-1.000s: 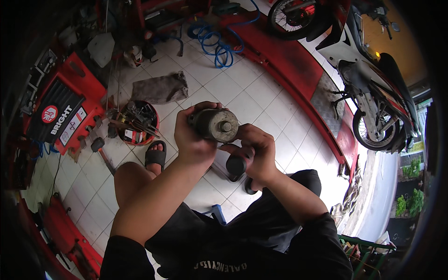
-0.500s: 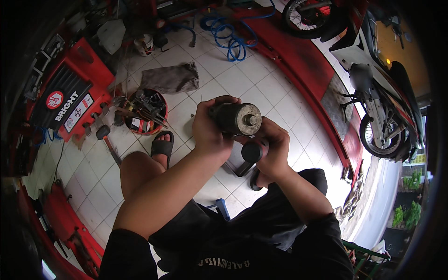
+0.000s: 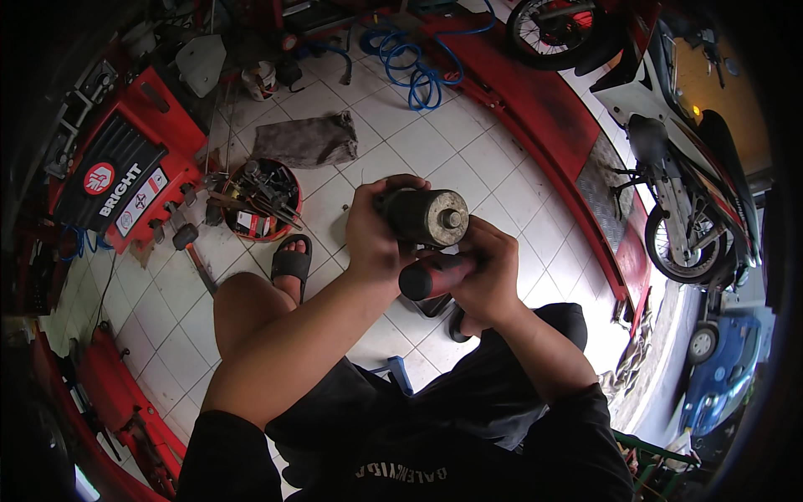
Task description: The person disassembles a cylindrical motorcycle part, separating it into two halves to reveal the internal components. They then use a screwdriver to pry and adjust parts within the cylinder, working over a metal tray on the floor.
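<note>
My left hand (image 3: 375, 234) grips a grimy cylindrical metal part (image 3: 422, 216), which looks like a small motor, with its round end and centre stud turned up toward me. My right hand (image 3: 489, 272) is closed on a red and black tool handle (image 3: 435, 274), like a screwdriver's, lying slantwise just under the cylinder with its butt pointing left; its working end is hidden behind my fingers and the part. A dark tray (image 3: 437, 306) shows partly beneath, on the tiled floor between my sandalled feet.
Left: a red machine (image 3: 146, 117), a mallet (image 3: 186, 238), a red tub (image 3: 294, 197) of tools. Ahead: a grey cloth (image 3: 305, 138) and blue hose (image 3: 414, 67). Right: a red lift platform (image 3: 535, 125), a motorcycle (image 3: 673, 142), a blue car (image 3: 719, 368) outside.
The tool handle in my right hand has swung from upright-facing to slantwise, its butt moved left. Both hands sit slightly higher and further right than a second ago. A blue car has appeared outside.
</note>
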